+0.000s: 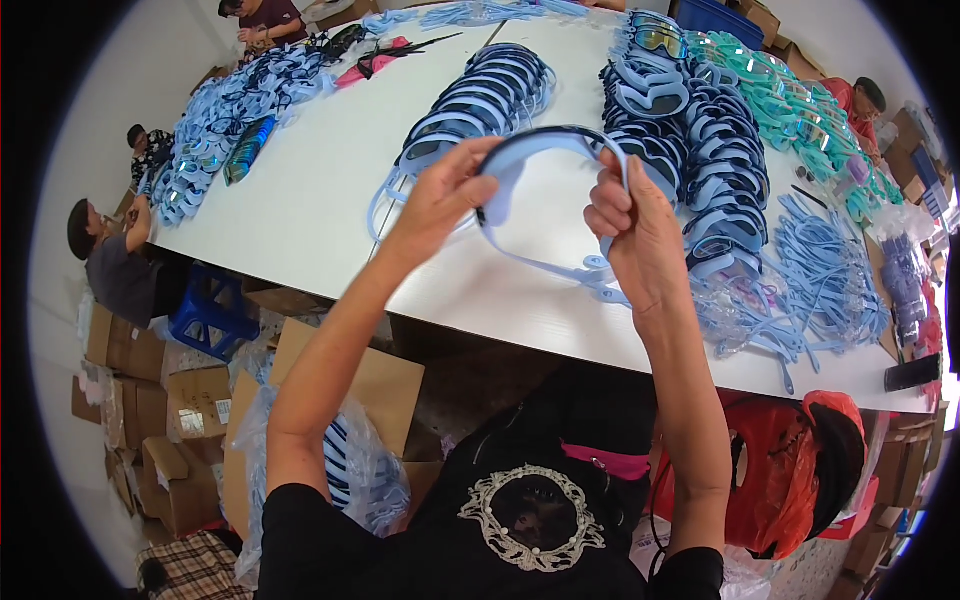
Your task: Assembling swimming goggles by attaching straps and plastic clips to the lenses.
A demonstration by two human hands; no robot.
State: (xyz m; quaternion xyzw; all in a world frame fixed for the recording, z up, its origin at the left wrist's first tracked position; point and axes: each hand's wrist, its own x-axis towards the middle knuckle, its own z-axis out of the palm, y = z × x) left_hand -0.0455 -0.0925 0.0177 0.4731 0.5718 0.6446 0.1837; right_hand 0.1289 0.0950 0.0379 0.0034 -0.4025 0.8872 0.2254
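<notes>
Above the near part of the white table (330,215), I hold a pair of light-blue and black goggles (512,160) with both hands. My left hand (445,195) pinches the left end of the frame between thumb and fingers. At the other end, my right hand (632,205) is closed around the frame's right side and the light-blue strap. The strap (540,264) loops below the frame, and its loose end with holes hangs under my right hand. Just behind lies a row of nested blue goggles (480,95).
More goggle rows (725,190) stand to the right, with loose blue straps (825,270) in front and green goggles (775,85) beyond. At far left is a blue goggle heap (235,105). An open carton (375,390) and a blue stool (212,310) stand below; co-workers sit around the table.
</notes>
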